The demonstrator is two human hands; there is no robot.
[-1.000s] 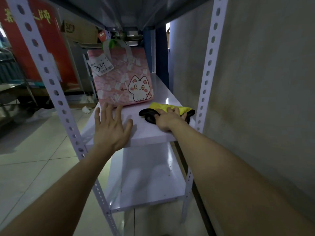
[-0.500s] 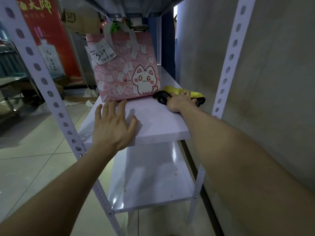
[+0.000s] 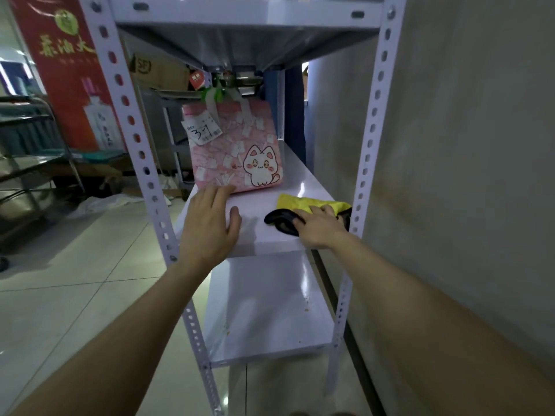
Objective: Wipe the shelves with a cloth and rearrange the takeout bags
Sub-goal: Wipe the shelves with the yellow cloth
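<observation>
A pink takeout bag [image 3: 232, 151] with a white cat print and a paper tag reading 321 stands upright on the white middle shelf [image 3: 258, 205]. My left hand [image 3: 210, 226] lies flat on the shelf's front left part, fingers straight, fingertips touching the bag's lower edge. A yellow and black cloth [image 3: 303, 205] lies on the shelf's right side. My right hand [image 3: 318, 226] presses down on the cloth; its fingers look only slightly bent.
A grey wall [image 3: 450, 175] runs close along the right. White perforated uprights [image 3: 132, 130] frame the shelves. The lower shelf [image 3: 267, 307] carries a few crumbs. A red banner [image 3: 69, 73], boxes and metal racks stand at the left over a tiled floor.
The view has risen and pulled back, showing the upper shelf. My right hand with the cloth has come back toward the shelf's front right. My left hand now touches the bag.
</observation>
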